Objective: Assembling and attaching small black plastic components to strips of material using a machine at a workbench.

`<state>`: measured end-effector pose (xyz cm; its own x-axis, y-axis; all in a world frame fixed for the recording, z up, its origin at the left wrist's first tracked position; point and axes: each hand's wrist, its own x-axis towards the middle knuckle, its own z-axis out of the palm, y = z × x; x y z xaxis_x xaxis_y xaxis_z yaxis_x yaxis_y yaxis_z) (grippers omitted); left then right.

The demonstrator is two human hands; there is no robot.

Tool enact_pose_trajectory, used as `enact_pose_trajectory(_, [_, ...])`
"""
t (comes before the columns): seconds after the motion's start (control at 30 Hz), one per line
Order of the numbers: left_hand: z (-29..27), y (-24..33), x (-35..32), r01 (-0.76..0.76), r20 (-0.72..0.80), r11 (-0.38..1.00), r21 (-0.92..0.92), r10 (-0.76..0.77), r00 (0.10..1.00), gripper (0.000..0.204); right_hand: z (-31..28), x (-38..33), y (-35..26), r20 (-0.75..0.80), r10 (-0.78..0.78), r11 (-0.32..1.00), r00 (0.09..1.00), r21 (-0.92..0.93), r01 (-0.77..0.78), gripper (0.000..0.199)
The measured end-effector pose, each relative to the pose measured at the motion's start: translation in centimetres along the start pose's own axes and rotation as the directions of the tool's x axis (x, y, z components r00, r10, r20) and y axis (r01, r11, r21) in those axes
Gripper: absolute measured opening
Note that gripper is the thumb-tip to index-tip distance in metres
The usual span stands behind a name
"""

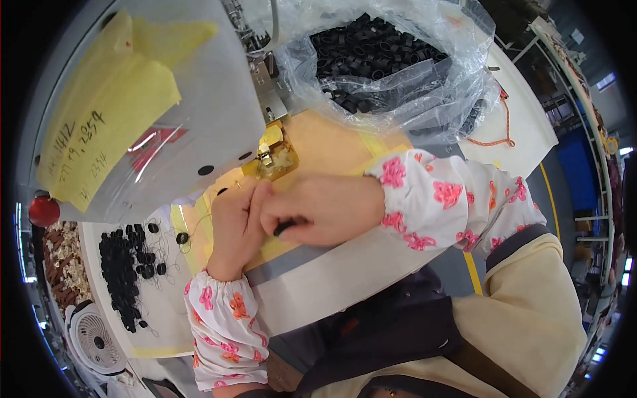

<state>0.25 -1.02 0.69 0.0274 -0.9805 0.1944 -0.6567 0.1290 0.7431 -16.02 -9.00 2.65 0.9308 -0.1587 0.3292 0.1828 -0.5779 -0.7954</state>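
Observation:
Both my hands meet just in front of the sewing machine's metal presser foot (pixel 265 156). My right hand (pixel 328 207) is curled closed, with a small black fabric loop (pixel 286 227) showing among its fingers. Close against it, my left hand (pixel 235 229) has its thumb and fingers drawn together beside the needle area; whatever they pinch is hidden. To the left lie several black loops (pixel 123 272) in a heap, with thin threads trailing from them. One separate black loop (pixel 182 238) rests nearer my left wrist.
A clear plastic bag (pixel 302 69) full of black loops (pixel 375 56) stands open behind my right hand. The grey machine head (pixel 206 86), with yellow paper taped on, looms over the left. An orange cord (pixel 491 143) lies right; a white fan (pixel 96 338) stands lower left.

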Motion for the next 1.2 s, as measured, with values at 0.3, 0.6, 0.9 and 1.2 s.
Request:
enact_pose_trajectory(0.3, [0.4, 0.5, 0.5, 0.157, -0.110, 0.984, -0.090, -0.166, 0.980, 0.015, -3.1, 1.4, 2.8, 0.102, 0.512, 0.775, 0.853, 0.374, -0.510, 0.017])
enact_pose_trajectory(0.6, [0.6, 0.3, 1.9, 0.273, -0.180, 0.962, 0.014, -0.266, 0.947, 0.019, -1.1, 0.8, 5.3, -0.372, -0.029, 0.930, 0.928, -0.350, -0.111, 0.011])
enact_pose_trajectory(0.9, [1.0, -0.1, 2.0, 0.393, -0.248, 0.918, -0.046, -0.392, 0.886, 0.033, -0.5, 1.4, 5.5, -0.455, -0.059, 0.904, 0.888, -0.403, -0.146, 0.009])
enact_pose_trajectory(1.2, [0.5, 0.0, 2.2, 0.502, -0.187, 0.865, -0.004, -0.493, 0.849, 0.022, -0.4, 1.3, 5.2, -0.449, -0.036, 0.873, 0.893, -0.450, -0.191, 0.009])
